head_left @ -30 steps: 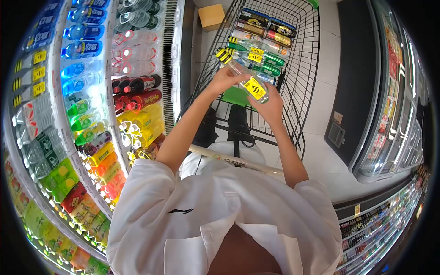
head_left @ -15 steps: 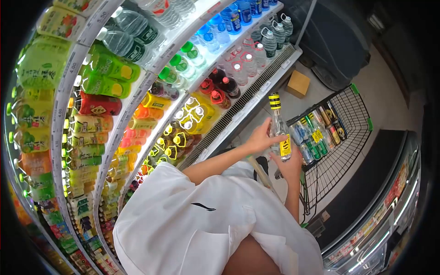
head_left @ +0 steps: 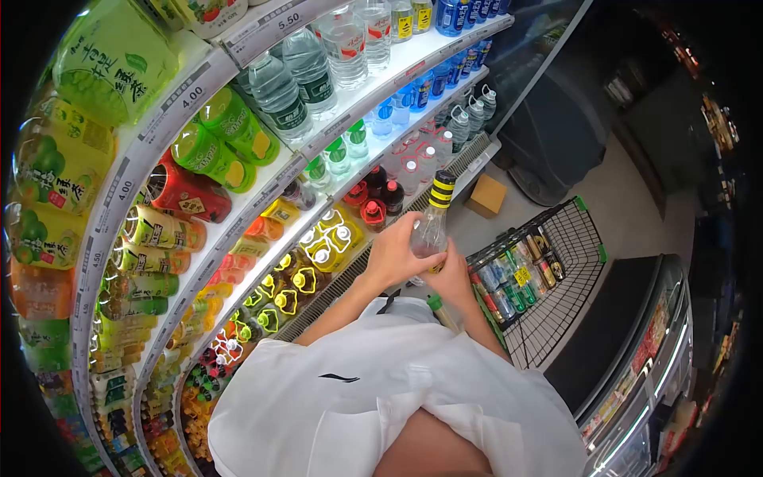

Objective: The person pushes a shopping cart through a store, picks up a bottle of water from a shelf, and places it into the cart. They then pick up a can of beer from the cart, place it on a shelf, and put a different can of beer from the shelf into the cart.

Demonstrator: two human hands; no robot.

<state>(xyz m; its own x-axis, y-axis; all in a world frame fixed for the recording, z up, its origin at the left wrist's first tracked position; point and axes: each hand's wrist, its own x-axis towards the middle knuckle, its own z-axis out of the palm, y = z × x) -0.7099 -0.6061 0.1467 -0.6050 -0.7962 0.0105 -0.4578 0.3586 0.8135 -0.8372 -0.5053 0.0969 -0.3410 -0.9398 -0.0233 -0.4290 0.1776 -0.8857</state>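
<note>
A clear glass bottle with a black-and-yellow banded neck stands tilted in front of my chest. My left hand is closed round its left side, fingers and thumb on the glass. From the lower right, my right hand grips the bottle near its base. Its yellow label is mostly hidden behind my fingers. Just below my right hand, a green-capped bottle-like item shows beside my white shirt; what supports it is hidden.
Lit shelves of bottled drinks curve along my left. A black wire shopping cart holding drink cans and green bottles stands to my right. Beyond the shelf end lies a cardboard box on the floor. A freezer case is at far right.
The bottle and both hands have shifted left and closer to my body in view. The label has turned mostly out of sight behind my fingers. My view has swung towards the shelves.
</note>
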